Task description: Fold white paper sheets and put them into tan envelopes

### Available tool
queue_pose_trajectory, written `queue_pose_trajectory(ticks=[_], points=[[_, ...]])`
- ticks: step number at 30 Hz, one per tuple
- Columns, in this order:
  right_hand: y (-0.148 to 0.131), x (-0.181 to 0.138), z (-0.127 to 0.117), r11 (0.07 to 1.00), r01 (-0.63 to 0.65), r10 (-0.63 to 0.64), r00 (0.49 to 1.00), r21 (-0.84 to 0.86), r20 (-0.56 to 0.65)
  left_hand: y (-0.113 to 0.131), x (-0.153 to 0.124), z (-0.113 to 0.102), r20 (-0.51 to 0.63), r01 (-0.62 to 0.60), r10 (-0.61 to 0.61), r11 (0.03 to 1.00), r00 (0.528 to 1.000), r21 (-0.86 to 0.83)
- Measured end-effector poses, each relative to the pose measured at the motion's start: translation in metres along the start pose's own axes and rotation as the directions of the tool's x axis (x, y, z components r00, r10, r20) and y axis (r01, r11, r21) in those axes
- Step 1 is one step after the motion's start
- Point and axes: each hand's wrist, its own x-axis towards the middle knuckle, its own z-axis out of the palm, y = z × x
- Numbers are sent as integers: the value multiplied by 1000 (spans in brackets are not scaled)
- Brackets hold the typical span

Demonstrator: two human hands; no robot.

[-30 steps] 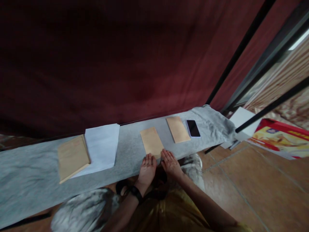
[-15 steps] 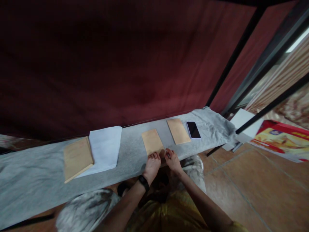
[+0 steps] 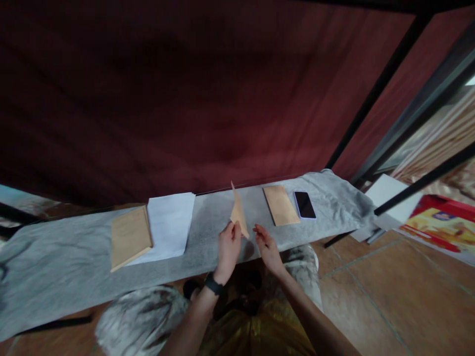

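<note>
Matt paper envelope (image 3: 239, 213), glossy phone screen (image 3: 305, 204)

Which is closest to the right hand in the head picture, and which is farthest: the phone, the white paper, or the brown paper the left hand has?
From the right hand:
1. Brown paper: just to its left, held in the left hand.
2. Phone: ahead and to the right, on the gray cloth.
3. White paper: well to the left, beyond the left hand.

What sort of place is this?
Probably a room in a home, though that's a guess: a narrow surface draped in grey cloth, a dark red curtain-like backdrop behind it, and a tiled floor.
</note>
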Motion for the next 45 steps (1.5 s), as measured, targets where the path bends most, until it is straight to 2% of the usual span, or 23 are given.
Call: queue_pose_trajectory(ticks=[1, 2, 4, 6, 9, 13, 15, 17, 19, 20, 21, 22, 23, 24, 25, 26, 27, 29, 31, 34, 40, 45], points=[[-2, -1, -1, 999, 21, -21, 1000, -27, 0, 1, 0, -2, -62, 82, -98, 970, 993, -229], [-3, -1, -1, 997, 44, -44, 999, -60, 6, -1, -2, -1, -96, 152, -212, 892, 972, -426], [-4, -3, -1, 985, 95, -91, 995, -144, 34, -9, -9, 5, -77, 258, -421, 680, 904, -686], [-2, -6, 2, 962, 155, -139, 987, -223, 86, -22, -19, 16, 8, 350, -568, 496, 823, -794], [7, -11, 7, 918, 243, -193, 964, -312, 181, -40, -29, 33, 127, 462, -674, 346, 728, -817], [23, -16, 8, 850, 352, -244, 922, -391, 300, -48, -37, 43, 173, 503, -700, 298, 693, -811], [29, -17, 6, 811, 396, -254, 901, -431, 351, -49, -43, 41, 204, 527, -702, 278, 682, -803], [34, -18, 2, 769, 425, -247, 886, -477, 391, -51, -51, 36, 284, 596, -688, 267, 668, -757], [36, -19, -1, 726, 451, -240, 874, -519, 423, -53, -61, 29, 345, 673, -653, 349, 674, -652], [37, -19, -2, 706, 461, -239, 870, -537, 432, -54, -64, 25, 336, 678, -626, 451, 704, -580], [38, -20, -3, 690, 471, -241, 866, -550, 439, -55, -66, 22, 296, 635, -572, 591, 765, -498], [39, -21, -3, 676, 480, -244, 862, -560, 444, -55, -66, 20, 240, 530, -472, 747, 848, -402], [40, -22, -3, 665, 486, -248, 860, -567, 447, -56, -63, 19, 197, 372, -326, 884, 925, -282], [41, -23, -2, 659, 487, -251, 861, -573, 443, -56, -58, 19, 190, 183, -154, 972, 970, -145], [41, -24, -1, 657, 484, -253, 864, -579, 435, -57, -50, 20, 226, -15, 16, 1000, 974, -8], [42, -25, 0, 657, 479, -255, 868, -582, 426, -59, -41, 22, 286, -180, 138, 976, 948, 125], [43, -25, 1, 660, 475, -257, 871, -582, 419, -61, -30, 25, 361, -304, 203, 920, 910, 247], [44, -25, 2, 667, 471, -263, 874, -577, 410, -68, -9, 33, 469, -443, 228, 792, 853, 421], [44, -24, 2, 671, 472, -270, 874, -571, 405, -75, 11, 43, 530, -516, 226, 697, 818, 498], [43, -23, 2, 673, 465, -276, 880, -575, 387, -82, 36, 59, 562, -550, 212, 633, 800, 544], [37, -22, 0, 649, 475, -272, 874, -594, 402, -82, 77, 87, 567, -508, 130, 634, 814, 584], [36, -21, -2, 632, 495, -258, 860, -596, 440, -81, 92, 93, 554, -475, 110, 665, 825, 576]])
